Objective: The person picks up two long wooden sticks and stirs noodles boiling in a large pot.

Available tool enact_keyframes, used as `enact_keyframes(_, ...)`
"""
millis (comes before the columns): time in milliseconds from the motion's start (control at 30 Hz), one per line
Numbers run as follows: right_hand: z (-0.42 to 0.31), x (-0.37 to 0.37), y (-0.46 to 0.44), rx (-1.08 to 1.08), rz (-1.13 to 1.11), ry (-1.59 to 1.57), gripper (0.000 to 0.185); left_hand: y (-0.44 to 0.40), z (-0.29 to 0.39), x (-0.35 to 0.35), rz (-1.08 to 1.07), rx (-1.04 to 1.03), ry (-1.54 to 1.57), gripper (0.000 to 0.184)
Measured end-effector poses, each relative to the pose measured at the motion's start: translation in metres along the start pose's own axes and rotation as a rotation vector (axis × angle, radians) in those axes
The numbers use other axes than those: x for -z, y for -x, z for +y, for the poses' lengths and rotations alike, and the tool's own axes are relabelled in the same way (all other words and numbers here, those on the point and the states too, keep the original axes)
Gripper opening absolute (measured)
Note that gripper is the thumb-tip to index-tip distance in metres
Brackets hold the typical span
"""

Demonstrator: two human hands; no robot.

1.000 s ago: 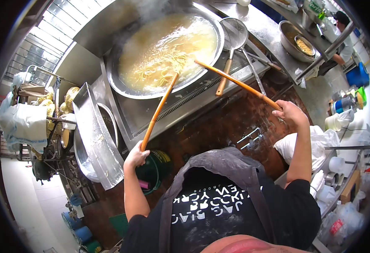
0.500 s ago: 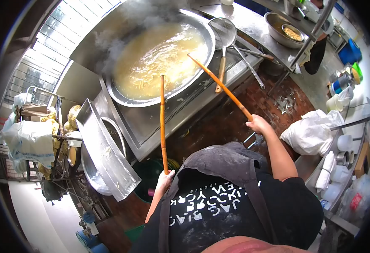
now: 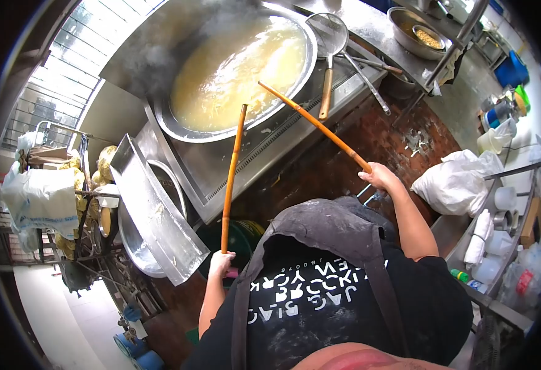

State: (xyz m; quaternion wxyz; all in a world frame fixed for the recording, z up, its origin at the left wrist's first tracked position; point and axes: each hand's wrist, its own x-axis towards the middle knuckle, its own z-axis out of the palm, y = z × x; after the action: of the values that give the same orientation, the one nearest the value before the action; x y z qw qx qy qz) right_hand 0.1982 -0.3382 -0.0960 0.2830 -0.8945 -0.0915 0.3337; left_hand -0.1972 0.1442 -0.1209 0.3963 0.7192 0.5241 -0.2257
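My left hand point(image 3: 222, 264) is closed round the lower end of a long wooden stick point(image 3: 233, 179), whose tip points up to the near rim of a big steaming wok point(image 3: 187, 137). A second long wooden stick point(image 3: 316, 126) slants up and left from my right hand point(image 3: 381, 176), which grips its lower end. Its tip reaches over the cloudy, yellowish liquid point(image 3: 239, 74) in the wok. Pale strands show in that liquid near the stick tips. Bright glare and steam hide part of the surface.
Right of the wok, a wooden-handled strainer point(image 3: 328, 86) and a metal-handled tool point(image 3: 369, 86) lie on the stove edge. A metal trough point(image 3: 159, 216) leans over a round basin point(image 3: 137, 243) at left. A white bag point(image 3: 452, 185) sits at right; metal bowls point(image 3: 400, 34) stand on the counter.
The two stick tips have come closer together: the right one moved left, the left one slightly right and up. My left hand has shifted left. The liquid's surface looks different, with fewer strands showing.
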Motion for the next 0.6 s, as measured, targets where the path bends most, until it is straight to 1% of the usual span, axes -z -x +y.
enact_keyframes(33,-0.002,0.0,0.001,0.063,0.047,-0.006,0.047,0.007,0.006,0.007,0.063,-0.038,-0.007,0.016)
enact_keyframes(67,-0.004,0.0,0.002,0.067,0.064,0.026,0.047,-0.005,-0.004,0.011,0.073,-0.032,0.007,0.016)
enact_keyframes(133,-0.025,0.007,0.016,0.07,0.105,0.079,0.048,-0.007,-0.003,0.02,0.02,0.051,0.077,0.017)
enact_keyframes(167,-0.029,0.009,0.017,0.079,0.094,0.091,0.048,-0.004,0.0,0.021,0.026,0.051,0.039,0.017)
enact_keyframes(267,-0.041,0.016,0.023,0.088,0.058,0.125,0.045,-0.005,-0.004,0.012,-0.002,0.052,0.069,0.018)
enact_keyframes(300,-0.049,0.019,0.03,0.078,0.037,0.136,0.045,0.012,0.013,0.007,0.033,0.054,-0.01,0.017)
enact_keyframes(400,-0.055,0.019,0.037,0.065,0.028,0.154,0.044,0.005,0.004,-0.01,0.044,-0.078,-0.019,0.018)
enact_keyframes(467,-0.065,0.022,0.046,0.07,0.036,0.148,0.045,0.022,0.022,-0.014,0.018,-0.013,0.03,0.021)
enact_keyframes(500,-0.07,0.024,0.051,0.091,0.034,0.15,0.047,0.028,0.026,-0.018,0.003,-0.014,0.049,0.021)
enact_keyframes(600,-0.078,0.024,0.053,0.114,0.027,0.16,0.047,0.011,0.014,-0.029,-0.038,-0.096,0.127,0.02)
